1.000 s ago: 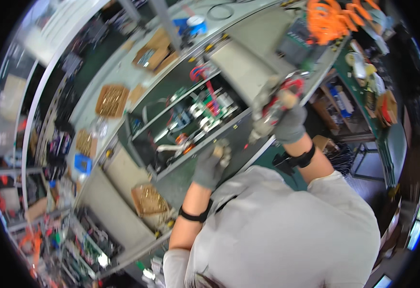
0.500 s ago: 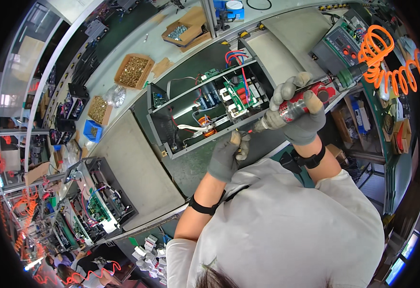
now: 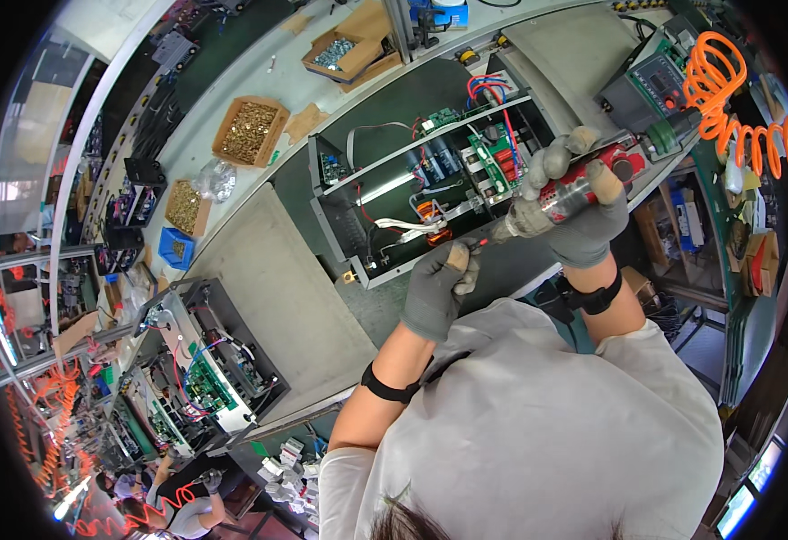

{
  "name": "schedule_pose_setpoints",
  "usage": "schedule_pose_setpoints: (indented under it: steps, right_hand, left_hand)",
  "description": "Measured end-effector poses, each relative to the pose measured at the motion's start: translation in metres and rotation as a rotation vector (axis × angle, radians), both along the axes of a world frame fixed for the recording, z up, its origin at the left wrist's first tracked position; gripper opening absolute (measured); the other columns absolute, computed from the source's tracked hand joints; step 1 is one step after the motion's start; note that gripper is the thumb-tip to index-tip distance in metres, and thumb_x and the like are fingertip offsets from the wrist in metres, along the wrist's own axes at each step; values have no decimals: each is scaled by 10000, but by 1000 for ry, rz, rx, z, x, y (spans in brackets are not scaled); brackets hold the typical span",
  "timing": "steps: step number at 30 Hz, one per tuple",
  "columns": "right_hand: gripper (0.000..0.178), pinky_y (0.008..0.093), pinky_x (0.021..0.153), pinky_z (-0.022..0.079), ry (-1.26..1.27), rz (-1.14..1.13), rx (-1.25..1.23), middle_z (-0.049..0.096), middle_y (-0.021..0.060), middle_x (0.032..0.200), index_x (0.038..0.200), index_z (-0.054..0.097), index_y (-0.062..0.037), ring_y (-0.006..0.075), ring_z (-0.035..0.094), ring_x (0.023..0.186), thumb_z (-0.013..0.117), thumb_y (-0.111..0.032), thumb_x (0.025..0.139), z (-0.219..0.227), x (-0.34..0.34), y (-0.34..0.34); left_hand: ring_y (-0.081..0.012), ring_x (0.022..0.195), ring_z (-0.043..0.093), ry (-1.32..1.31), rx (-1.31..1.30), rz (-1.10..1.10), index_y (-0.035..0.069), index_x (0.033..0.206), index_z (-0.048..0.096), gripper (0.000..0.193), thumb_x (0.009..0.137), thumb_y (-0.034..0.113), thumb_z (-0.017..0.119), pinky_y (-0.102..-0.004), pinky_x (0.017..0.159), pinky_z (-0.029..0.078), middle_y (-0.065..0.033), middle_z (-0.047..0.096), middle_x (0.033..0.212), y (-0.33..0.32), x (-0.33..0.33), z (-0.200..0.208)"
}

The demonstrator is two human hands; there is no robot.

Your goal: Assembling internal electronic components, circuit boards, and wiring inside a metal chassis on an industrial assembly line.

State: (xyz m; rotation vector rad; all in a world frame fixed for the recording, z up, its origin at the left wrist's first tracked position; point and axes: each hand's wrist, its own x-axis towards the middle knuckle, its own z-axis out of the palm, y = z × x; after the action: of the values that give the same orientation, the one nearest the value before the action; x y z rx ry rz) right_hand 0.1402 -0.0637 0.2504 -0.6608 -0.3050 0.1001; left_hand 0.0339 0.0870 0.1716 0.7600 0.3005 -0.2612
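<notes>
My right hand (image 3: 585, 236), in a grey glove with tan fingertips, is wrapped round a red and grey air screwdriver (image 3: 563, 202). The tool lies aslant, its bit toward my left hand (image 3: 437, 292). That hand, gloved alike, is closed in a pinch by the bit's reddish tip, at the near edge of an open metal chassis (image 3: 347, 221). Whatever its fingertips hold is too small to make out. Inside the chassis are a green circuit board (image 3: 493, 162), a copper coil (image 3: 427, 212), white cables and dark cylinders. Red and blue wires (image 3: 488, 85) rise at its far right.
Cardboard boxes of small brass-coloured parts (image 3: 252, 131) and silver parts (image 3: 335, 54) stand beyond the line, near a blue bin (image 3: 176, 247). Another open unit (image 3: 218, 369) sits left. A coiled orange hose (image 3: 716, 81) hangs right, by a control box (image 3: 651, 85). Other people work at lower left.
The chassis has shifted right along the line, and the unit at left has moved the same way. Both my hands and the screwdriver have moved slightly right with it.
</notes>
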Motion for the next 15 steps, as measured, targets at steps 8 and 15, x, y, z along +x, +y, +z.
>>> schedule_pose_setpoints:
  steps: [8, 15]
  right_hand:
    - [278, 366, 600, 467, -76, -101, 24, 581, 107, 809, 989, 536, -27, 256, 561, 693, 532, -257, 832, 14, 5, -9]
    - [238, 374, 619, 468, -34, -196, 51, 581, 115, 802, 985, 543, -36, 253, 553, 715, 537, -227, 843, -16, 33, -26]
  left_hand:
    - [-204, 656, 581, -391, 1156, 144, 69, 994, 671, 319, 916, 342, 525, -322, 595, 447, -66, 589, 719, 41, 49, 9]
    - [-309, 861, 568, -579, 1909, -639, 164, 956, 696, 208, 813, 296, 622, -424, 782, 459, -109, 612, 855, 55, 132, -10]
